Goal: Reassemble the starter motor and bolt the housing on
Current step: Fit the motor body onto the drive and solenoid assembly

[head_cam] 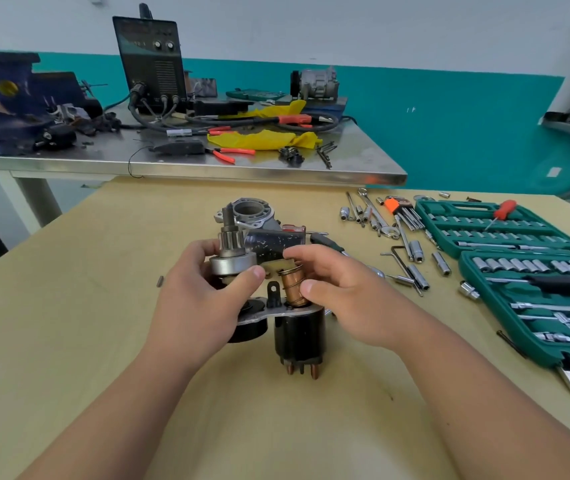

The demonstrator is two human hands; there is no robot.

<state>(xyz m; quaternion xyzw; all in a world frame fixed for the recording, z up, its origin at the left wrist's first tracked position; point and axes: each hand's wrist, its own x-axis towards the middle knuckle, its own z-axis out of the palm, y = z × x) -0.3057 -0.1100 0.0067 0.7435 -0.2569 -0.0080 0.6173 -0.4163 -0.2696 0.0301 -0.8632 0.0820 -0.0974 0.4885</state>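
At the middle of the wooden table (103,341), I hold the partly assembled starter motor above the surface. My left hand (203,303) grips the silver drive gear (231,261) with its splined shaft pointing up. My right hand (339,292) pinches the copper plunger with its spring (292,284) and the tan lever fork (274,266) that links it to the gear. Below hangs the black solenoid (299,337) with copper terminals, fixed to a grey bracket plate (259,315). The aluminium nose housing (252,211) lies on the table behind my hands, beside a dark motor body (273,242).
Two open green socket set cases (505,233) lie at the right, with loose sockets, hex keys (403,211) and wrenches between them and the motor. A screwdriver (328,242) lies behind my right hand. A steel bench (207,164) with a welder, cables and pliers stands beyond.
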